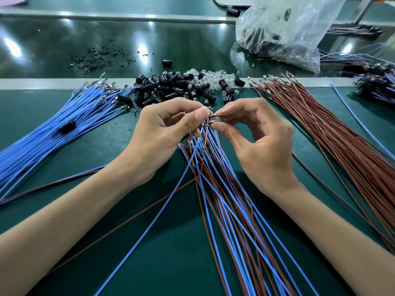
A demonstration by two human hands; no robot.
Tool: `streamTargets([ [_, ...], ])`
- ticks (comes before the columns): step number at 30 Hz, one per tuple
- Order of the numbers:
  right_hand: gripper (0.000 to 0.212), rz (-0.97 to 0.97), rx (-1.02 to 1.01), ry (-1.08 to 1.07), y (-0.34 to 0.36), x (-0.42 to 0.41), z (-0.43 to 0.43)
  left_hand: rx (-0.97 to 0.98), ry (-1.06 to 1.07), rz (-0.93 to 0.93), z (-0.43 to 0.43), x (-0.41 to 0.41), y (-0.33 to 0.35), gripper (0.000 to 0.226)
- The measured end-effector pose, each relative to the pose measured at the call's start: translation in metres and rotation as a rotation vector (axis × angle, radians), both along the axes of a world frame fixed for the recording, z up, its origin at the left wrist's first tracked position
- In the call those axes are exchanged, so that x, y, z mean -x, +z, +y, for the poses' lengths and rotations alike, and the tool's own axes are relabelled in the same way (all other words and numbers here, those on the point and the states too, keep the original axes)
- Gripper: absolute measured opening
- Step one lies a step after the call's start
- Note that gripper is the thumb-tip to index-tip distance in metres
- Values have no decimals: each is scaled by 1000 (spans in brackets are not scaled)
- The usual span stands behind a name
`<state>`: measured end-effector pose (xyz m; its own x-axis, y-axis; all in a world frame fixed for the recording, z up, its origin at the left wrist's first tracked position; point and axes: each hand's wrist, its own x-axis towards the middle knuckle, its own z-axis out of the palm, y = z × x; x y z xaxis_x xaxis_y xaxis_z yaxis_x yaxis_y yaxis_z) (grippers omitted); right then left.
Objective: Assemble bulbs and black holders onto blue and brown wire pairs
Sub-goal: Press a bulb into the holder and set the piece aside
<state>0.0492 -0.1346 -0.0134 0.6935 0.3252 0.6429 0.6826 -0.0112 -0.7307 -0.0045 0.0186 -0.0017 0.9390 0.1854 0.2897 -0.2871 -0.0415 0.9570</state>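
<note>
Left hand (166, 133) pinches the gathered tops of the blue and brown wire pairs (224, 199). Right hand (256, 142) pinches a clear bulb (213, 120) at those tops. The pairs fan out beneath both hands. Black holders (166, 86) are heaped just beyond the fingertips. Loose blue wires (53, 129) lie left of the left hand, brown wires (331, 135) right of the right hand.

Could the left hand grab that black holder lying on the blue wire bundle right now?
Probably not yet: the left hand is busy pinching wire pairs, though nothing blocks the path to the black holder.
</note>
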Motion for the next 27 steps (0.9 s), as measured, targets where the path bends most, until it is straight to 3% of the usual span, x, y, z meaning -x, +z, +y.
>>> streamTargets([
  [10, 25, -64, -18, 0, -1, 1, -1, 53, 52, -15, -2, 2, 1, 8],
  [27, 17, -264, 42, -36, -5, 0, -3, 50, -187, 373, 11, 1, 11, 13],
])
